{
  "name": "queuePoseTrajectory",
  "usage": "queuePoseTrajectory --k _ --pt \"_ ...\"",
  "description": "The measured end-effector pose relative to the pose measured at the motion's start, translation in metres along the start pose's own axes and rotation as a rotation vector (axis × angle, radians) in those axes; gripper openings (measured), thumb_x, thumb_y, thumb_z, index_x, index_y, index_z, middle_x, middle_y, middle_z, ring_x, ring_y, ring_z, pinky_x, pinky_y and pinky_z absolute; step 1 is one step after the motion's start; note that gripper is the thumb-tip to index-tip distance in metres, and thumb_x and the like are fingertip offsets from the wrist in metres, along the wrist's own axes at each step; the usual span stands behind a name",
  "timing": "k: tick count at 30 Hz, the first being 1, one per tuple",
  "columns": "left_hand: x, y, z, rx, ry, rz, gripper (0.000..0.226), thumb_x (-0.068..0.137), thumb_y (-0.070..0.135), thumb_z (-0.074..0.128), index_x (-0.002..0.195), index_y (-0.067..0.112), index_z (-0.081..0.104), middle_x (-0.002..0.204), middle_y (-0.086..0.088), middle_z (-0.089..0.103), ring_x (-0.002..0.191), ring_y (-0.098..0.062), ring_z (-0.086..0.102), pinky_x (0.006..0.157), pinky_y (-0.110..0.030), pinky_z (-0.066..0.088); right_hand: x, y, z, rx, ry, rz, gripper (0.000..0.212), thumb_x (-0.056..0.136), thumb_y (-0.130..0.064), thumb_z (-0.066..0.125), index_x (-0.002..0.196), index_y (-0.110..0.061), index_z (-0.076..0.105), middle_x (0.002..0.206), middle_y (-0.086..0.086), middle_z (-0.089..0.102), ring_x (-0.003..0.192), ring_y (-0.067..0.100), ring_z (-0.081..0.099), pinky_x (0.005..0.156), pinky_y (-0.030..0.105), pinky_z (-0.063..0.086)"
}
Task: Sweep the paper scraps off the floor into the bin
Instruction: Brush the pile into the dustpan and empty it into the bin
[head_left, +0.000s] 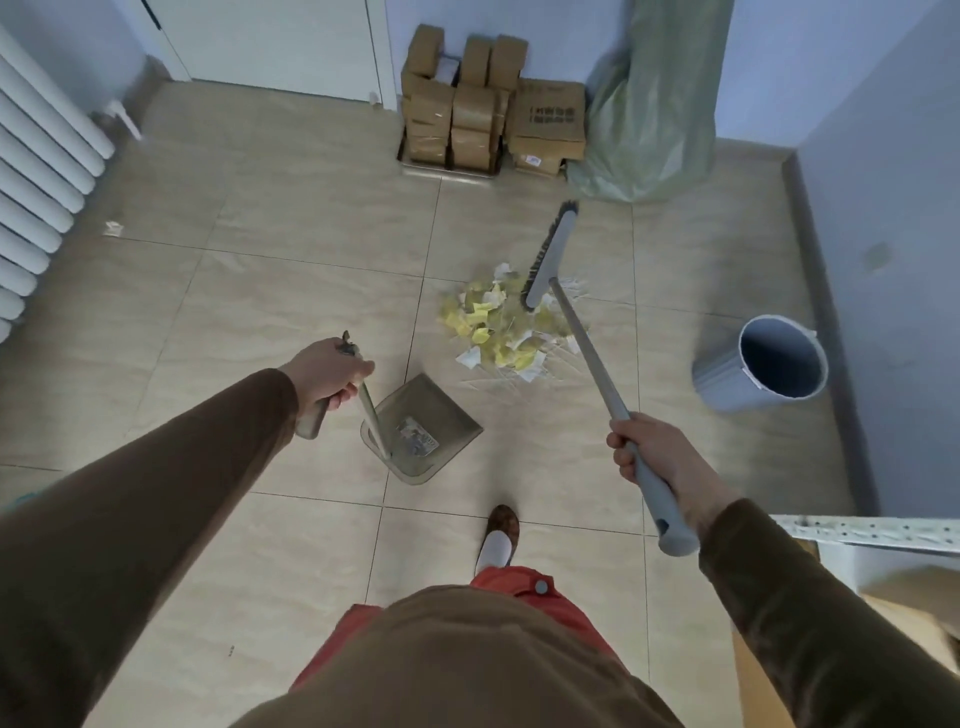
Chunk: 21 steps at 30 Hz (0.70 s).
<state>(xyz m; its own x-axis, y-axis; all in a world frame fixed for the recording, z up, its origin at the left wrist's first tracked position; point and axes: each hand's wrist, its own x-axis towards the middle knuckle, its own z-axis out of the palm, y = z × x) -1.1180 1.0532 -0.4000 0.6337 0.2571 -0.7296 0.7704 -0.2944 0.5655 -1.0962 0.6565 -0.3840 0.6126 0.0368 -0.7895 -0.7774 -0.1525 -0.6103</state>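
Observation:
A pile of yellow and white paper scraps (498, 332) lies on the tiled floor in the middle of the view. My right hand (652, 457) grips the grey handle of a broom (587, 348). The broom's head (550, 257) sits at the pile's far right edge. My left hand (327, 371) grips the upright handle of a grey dustpan (423, 428). The dustpan rests on the floor just left of and nearer than the pile, its mouth facing the scraps. A grey bin (763, 371) stands to the right of the pile, its inside looking empty.
Stacked cardboard boxes (488, 104) and a green plastic sack (654, 104) stand against the far wall. A white radiator (36, 171) runs along the left. One stray scrap (113, 227) lies near it. My slippered foot (498, 538) is on the tiles. A metal shelf edge (872, 530) juts in at right.

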Motion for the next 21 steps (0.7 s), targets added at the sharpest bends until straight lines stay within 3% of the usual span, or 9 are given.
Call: queuePoseTrajectory --k 8,12,16,18,21 --pt "0.058 0.102 0.043 -0.018 0.018 0.025 0.012 0.091 0.014 0.057 0.084 0.008 0.049 0.064 -0.010 0.050 0.048 -0.016 0.042 0.039 -0.021 0.034 0.090 -0.076 -0.061 -0.265 0.113 -0.080 0.021 0.097 -0.008 0.046 0.116 -0.007 0.056 0.076 0.009 0.053 0.048 0.014 0.046 0.042 0.024 0.043" --pt "0.084 0.137 0.053 -0.011 -0.010 0.049 0.012 0.093 0.015 0.059 0.093 0.007 0.050 0.071 -0.012 0.051 0.049 -0.017 0.043 0.039 -0.022 0.035 0.168 -0.119 -0.074 -0.478 0.193 -0.092 0.031 0.093 -0.008 0.041 0.122 -0.022 0.038 0.088 0.015 0.055 0.056 0.020 0.048 0.047 0.028 0.043" --pt "0.108 0.165 0.058 -0.012 -0.022 0.102 0.016 0.091 0.018 0.063 0.097 0.006 0.053 0.072 -0.012 0.054 0.049 -0.016 0.045 0.040 -0.024 0.037 0.256 -0.129 -0.073 -0.662 0.259 0.038 0.034 0.094 -0.007 0.036 0.128 -0.009 0.039 0.089 0.017 0.058 0.058 0.024 0.053 0.052 0.032 0.046" --pt "0.118 0.174 0.059 -0.007 -0.033 0.115 0.019 0.090 0.019 0.066 0.098 0.006 0.054 0.073 -0.012 0.056 0.050 -0.017 0.045 0.042 -0.024 0.037 0.278 -0.124 -0.054 -0.677 0.251 0.111 0.036 0.098 -0.005 0.035 0.134 -0.002 0.036 0.084 0.018 0.057 0.056 0.023 0.053 0.046 0.030 0.044" --pt "0.127 0.189 0.061 0.009 -0.060 0.133 0.018 0.089 0.019 0.067 0.097 0.008 0.056 0.075 -0.011 0.056 0.051 -0.017 0.045 0.042 -0.024 0.037 0.275 -0.112 -0.014 -0.602 0.198 0.220 0.046 0.101 -0.005 0.036 0.145 -0.006 0.021 0.092 0.015 0.051 0.058 0.018 0.052 0.039 0.026 0.043"
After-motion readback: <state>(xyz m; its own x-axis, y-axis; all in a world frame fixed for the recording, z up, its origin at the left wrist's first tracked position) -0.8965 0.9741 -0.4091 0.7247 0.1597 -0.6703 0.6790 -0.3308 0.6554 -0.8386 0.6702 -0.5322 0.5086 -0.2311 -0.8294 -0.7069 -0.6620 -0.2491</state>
